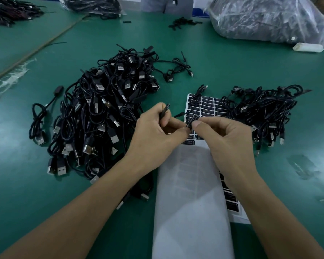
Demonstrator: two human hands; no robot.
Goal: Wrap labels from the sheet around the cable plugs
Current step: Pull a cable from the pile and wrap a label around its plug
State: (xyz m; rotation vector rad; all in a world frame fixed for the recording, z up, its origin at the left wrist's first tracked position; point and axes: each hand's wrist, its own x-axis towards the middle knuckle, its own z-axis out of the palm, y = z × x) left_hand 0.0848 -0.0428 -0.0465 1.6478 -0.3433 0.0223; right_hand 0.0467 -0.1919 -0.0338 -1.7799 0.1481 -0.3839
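My left hand (pixel 155 131) pinches a thin black cable plug (pixel 164 112), its contact pins pointing up and away. My right hand (pixel 221 135) pinches a black label (pixel 191 122) right beside the plug, thumb on its near side. The plug's cable (pixel 195 99) runs away over the label sheet (pixel 207 107), a white sheet with rows of black labels lying under my hands. A large pile of black USB cables (pixel 101 109) lies to the left. A smaller pile of cables (pixel 260 113) lies to the right of the sheet.
An emptied white backing sheet (pixel 191 202) lies toward me over another label sheet (pixel 230 200). On the green table (pixel 232 68) a clear bag of cables (pixel 266 17) stands far right, with a white block (pixel 309 47) beside it. More cable bundles lie far left.
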